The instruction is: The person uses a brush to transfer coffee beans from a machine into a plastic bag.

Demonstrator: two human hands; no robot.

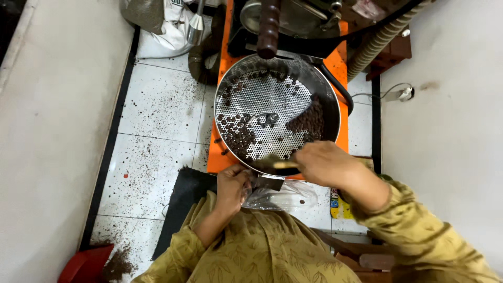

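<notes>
Right hand (326,163) at 6 o'clock rim of perforated round tray (331,105), fingers closed around brush handle (285,165). Left hand (233,184) below rim, pinching clear plastic bag (283,196) under metal chute (270,182). Roasted beans (309,120) at 3 o'clock, more at 8.

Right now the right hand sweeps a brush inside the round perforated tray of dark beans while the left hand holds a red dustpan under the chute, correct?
Not quite. In the head view the left hand holds a clear plastic bag under the chute; the red dustpan lies on the floor. The right hand, brush and perforated tray are as stated.
</notes>
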